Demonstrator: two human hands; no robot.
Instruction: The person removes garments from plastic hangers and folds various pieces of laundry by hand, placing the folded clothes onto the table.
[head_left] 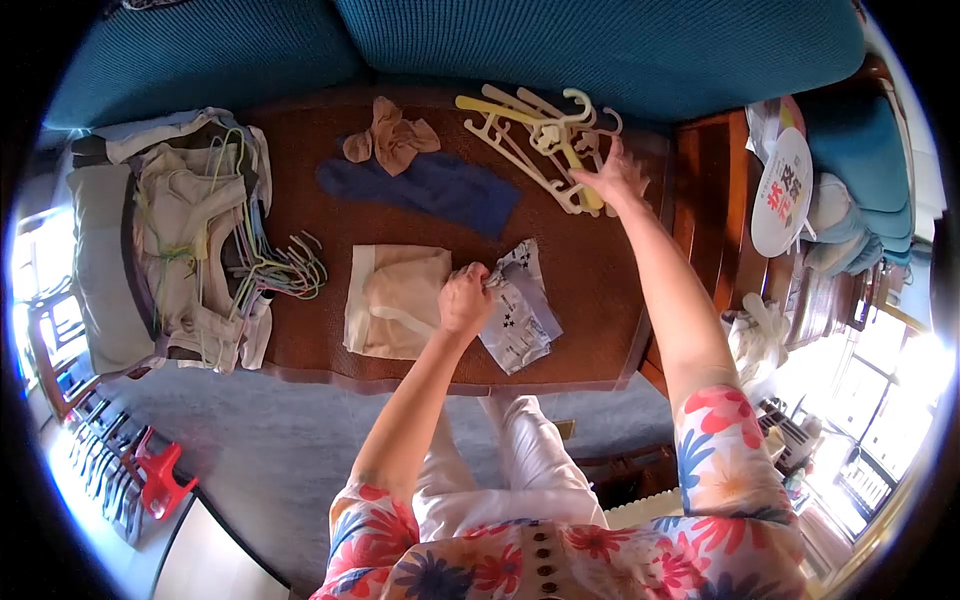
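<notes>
My left hand (467,300) is closed on the near corner of a folded white cloth with dark stars (522,315), which lies on the brown seat. Just left of that hand lies a folded beige cloth (398,290). Farther up and to the right, my right hand (614,180) is over the end of a group of yellow and cream plastic hangers (545,135), thumb and fingers apart. Whether its fingertips touch a hanger is hard to see. Between the hangers and the beige cloth is a dark blue cloth (430,190), with a crumpled brown cloth (393,135) against it.
Stacked garments (110,250) with several thin wire hangers (285,265) lie at the left end of the seat (310,350). Blue cushions (600,50) line the back. A white round fan (782,195) is by the wooden armrest (700,200). A red stool (160,475) stands lower left.
</notes>
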